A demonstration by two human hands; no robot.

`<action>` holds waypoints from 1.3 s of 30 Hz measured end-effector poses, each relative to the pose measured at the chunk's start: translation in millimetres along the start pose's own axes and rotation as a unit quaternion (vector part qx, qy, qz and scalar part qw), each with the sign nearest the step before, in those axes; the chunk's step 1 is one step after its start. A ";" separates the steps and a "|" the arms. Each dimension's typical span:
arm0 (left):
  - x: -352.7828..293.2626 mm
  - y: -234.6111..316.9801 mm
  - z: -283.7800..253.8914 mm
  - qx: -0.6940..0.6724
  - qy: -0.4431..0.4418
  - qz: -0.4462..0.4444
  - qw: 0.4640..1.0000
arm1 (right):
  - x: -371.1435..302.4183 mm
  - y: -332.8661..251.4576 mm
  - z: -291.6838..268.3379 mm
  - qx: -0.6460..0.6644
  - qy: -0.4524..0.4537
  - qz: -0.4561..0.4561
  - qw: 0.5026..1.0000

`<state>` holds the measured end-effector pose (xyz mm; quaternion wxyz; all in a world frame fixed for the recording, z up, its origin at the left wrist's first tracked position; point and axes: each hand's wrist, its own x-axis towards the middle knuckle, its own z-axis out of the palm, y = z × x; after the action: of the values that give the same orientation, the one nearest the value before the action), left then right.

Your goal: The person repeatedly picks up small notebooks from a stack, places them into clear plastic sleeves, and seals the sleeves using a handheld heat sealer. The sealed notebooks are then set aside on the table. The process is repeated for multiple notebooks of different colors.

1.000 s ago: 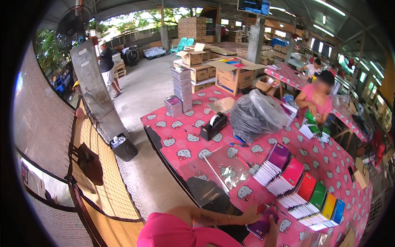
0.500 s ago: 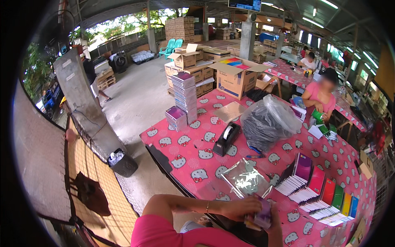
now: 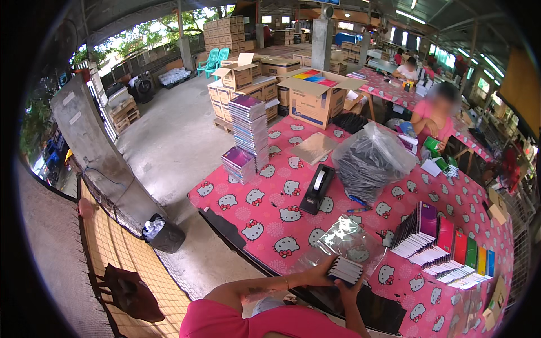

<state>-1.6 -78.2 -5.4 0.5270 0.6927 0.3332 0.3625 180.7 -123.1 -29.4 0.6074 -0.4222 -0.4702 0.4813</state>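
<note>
A small stack of notebooks (image 3: 345,270) is gripped between my two hands above the table's near edge, white page edges facing up. My left hand (image 3: 320,272) is closed on the stack's left side; my right hand (image 3: 351,292) is closed on its lower right side. Just beyond the stack, a clear plastic bag (image 3: 344,241) lies on the pink patterned tablecloth (image 3: 265,208). To the right stand rows of spiral notebooks (image 3: 437,242) with purple, pink, red, green, yellow and blue covers.
A black tape dispenser (image 3: 317,191), pens (image 3: 359,209) and a large plastic bag of dark items (image 3: 372,163) lie farther in. Wrapped notebook stacks (image 3: 249,132) stand at the table's far left corner, near an open carton (image 3: 315,104). Across the table a person (image 3: 434,121) handles green notebooks.
The notebook stack in my hands has turned, from its purple cover showing to its white page edges facing up. My hands stay on it. The view has shifted slightly.
</note>
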 end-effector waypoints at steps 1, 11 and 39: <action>2.3 7.5 -0.2 -0.005 -0.007 -0.003 1.000 | 4.9 4.8 -3.7 -0.014 -0.012 0.015 1.000; 18.6 150.5 -18.5 0.424 0.069 0.172 0.886 | 17.8 -10.5 -17.1 0.003 -0.052 0.124 0.991; 100.6 -22.1 -11.5 0.098 0.241 -0.309 0.915 | 107.7 -24.5 -113.2 -0.611 -0.286 -0.045 0.737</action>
<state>38.6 17.2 -9.6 0.4455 0.4948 0.6817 0.3030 306.2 -28.6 -10.8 0.0769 -0.5233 -0.8334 0.1605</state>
